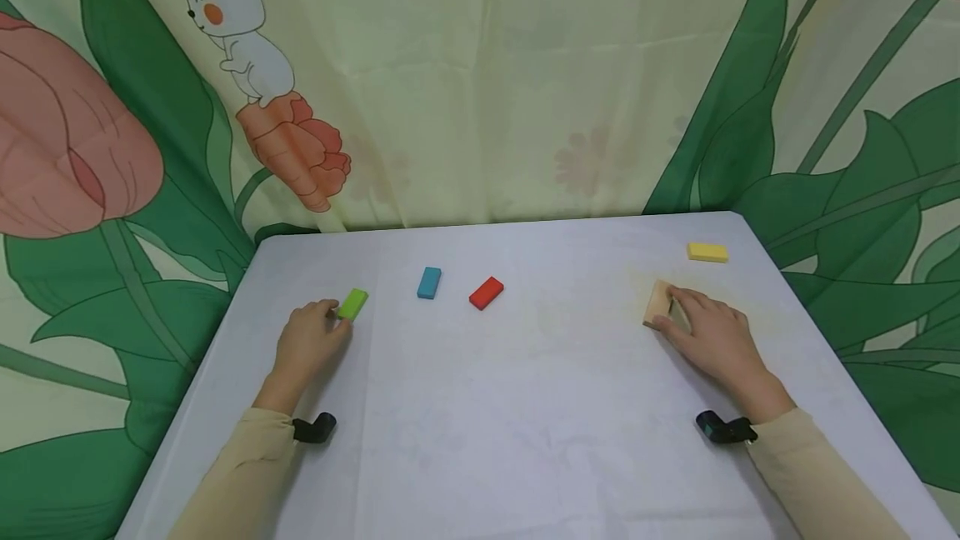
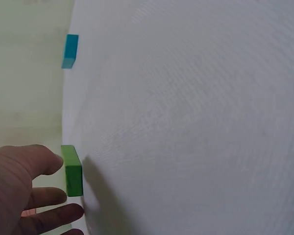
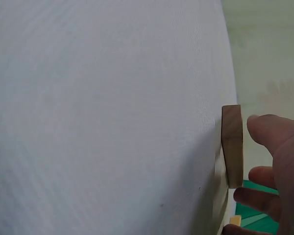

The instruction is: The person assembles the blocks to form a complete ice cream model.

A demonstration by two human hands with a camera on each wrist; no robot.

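My left hand [image 1: 308,344] is at a small green block [image 1: 353,304] on the left of the table, thumb and forefinger around its near end. In the left wrist view the thumb tip lies right by the green block [image 2: 74,178], with no plain pinch. On the right, my right hand [image 1: 716,336] reaches over a light wooden piece [image 1: 657,304], partly hidden by the fingers. In the right wrist view a thin gap shows between the thumb and the wooden piece [image 3: 232,142], and the other fingers lie by its lower end.
Toward the back of the white table [image 1: 510,415] lie a blue block [image 1: 429,282] and a red block [image 1: 487,293]. A yellow block [image 1: 707,252] lies beyond my right hand. A printed curtain [image 1: 480,90] hangs behind the table.
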